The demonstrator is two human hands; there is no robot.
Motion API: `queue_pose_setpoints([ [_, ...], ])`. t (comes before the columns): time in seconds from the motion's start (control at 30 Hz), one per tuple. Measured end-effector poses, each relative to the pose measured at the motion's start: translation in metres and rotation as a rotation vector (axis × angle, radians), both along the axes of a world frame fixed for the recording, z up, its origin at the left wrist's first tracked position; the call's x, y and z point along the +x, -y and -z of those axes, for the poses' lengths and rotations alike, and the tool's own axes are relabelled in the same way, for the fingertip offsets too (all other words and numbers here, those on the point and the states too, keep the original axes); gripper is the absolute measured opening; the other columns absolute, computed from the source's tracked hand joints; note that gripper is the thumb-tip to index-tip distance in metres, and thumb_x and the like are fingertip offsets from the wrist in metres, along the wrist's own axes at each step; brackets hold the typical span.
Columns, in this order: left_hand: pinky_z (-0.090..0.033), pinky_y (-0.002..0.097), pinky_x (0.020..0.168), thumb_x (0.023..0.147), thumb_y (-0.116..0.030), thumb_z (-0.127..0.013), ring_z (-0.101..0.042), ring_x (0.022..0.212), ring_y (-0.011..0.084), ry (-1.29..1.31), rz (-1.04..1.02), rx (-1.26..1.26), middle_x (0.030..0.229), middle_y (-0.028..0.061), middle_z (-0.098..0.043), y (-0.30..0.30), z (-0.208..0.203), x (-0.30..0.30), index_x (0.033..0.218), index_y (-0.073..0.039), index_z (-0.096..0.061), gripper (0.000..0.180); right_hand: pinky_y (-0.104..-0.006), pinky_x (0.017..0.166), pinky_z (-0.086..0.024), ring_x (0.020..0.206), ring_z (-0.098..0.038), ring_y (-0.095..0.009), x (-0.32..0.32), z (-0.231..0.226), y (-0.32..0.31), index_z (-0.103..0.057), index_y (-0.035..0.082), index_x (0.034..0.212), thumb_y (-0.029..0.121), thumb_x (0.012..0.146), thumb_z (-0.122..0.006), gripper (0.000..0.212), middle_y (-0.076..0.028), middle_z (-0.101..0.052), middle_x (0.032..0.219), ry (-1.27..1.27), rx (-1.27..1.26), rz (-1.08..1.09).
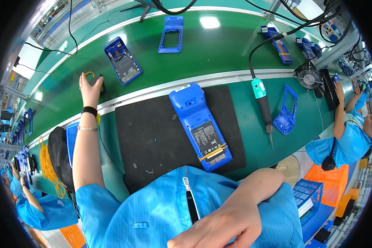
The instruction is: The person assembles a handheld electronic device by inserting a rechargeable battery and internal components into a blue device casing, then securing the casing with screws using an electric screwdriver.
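My left hand [91,87] reaches over the green belt at the far left. Its thumb and fingers are around a small dark block [102,87] with a yellow loop beside it; the grip is partly hidden. In front of my chest, my right hand [223,225] is curled closed. Its fingertips run toward the lower edge, and what they hold, if anything, is hidden. A blue handheld terminal [191,105] lies face down on the black mat [146,136]. Its battery [207,138] is exposed, with a yellow rubber band [213,152] around the lower end.
On the belt lie an opened blue device [123,61], a blue frame [170,35] and a banded device [280,45]. A corded electric screwdriver [262,99] and blue housing [286,111] are right of the mat, near a small fan [308,76]. Co-workers sit on both sides.
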State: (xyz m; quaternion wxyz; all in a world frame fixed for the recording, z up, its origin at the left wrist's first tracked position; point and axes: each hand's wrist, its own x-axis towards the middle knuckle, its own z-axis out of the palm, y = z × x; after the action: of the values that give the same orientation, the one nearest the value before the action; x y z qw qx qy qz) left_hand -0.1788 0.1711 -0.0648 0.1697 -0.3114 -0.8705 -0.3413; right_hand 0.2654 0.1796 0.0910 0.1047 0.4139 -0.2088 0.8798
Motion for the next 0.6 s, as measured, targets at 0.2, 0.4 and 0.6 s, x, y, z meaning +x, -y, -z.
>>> queue_pose_setpoints([
  [0.2, -0.047, 0.0257, 0.088, 0.084, 0.001, -0.061, -0.055, 0.106, 0.0152, 0.554, 0.591, -0.045, 0.125, 0.0043, -0.057, 0.038, -0.045, 0.135, 0.121, -0.005, -0.058, 0.038, -0.0388, 0.086, -0.044, 0.100, -0.054, -0.030, -0.001, 0.008, -0.004, -0.056, -0.006, 0.108, -0.004, 0.085, -0.043, 0.027, -0.019, -0.054, 0.113, 0.059, 0.016, 0.047],
  [0.4, -0.048, 0.0276, 0.071, 0.069, 0.006, -0.072, -0.059, 0.082, 0.0178, 0.543, 0.723, -0.253, 0.095, 0.0076, -0.062, 0.114, -0.076, 0.236, 0.104, -0.004, -0.067, 0.037, -0.0385, 0.088, -0.044, 0.104, -0.054, -0.030, 0.001, 0.025, 0.009, -0.053, -0.006, 0.116, 0.000, 0.085, -0.046, 0.032, -0.019, -0.052, 0.117, 0.074, -0.044, -0.070],
  [0.6, -0.049, 0.0338, 0.072, 0.064, 0.003, -0.075, -0.058, 0.083, 0.0262, 0.325, 0.616, -0.228, 0.088, 0.0088, -0.059, 0.141, -0.044, 0.261, 0.089, -0.003, -0.066, 0.028, -0.0381, 0.075, -0.048, 0.087, -0.058, -0.027, -0.030, 0.034, -0.055, -0.059, 0.002, 0.103, -0.004, 0.078, -0.053, 0.026, -0.009, -0.058, 0.098, 0.250, 0.743, 0.475],
])
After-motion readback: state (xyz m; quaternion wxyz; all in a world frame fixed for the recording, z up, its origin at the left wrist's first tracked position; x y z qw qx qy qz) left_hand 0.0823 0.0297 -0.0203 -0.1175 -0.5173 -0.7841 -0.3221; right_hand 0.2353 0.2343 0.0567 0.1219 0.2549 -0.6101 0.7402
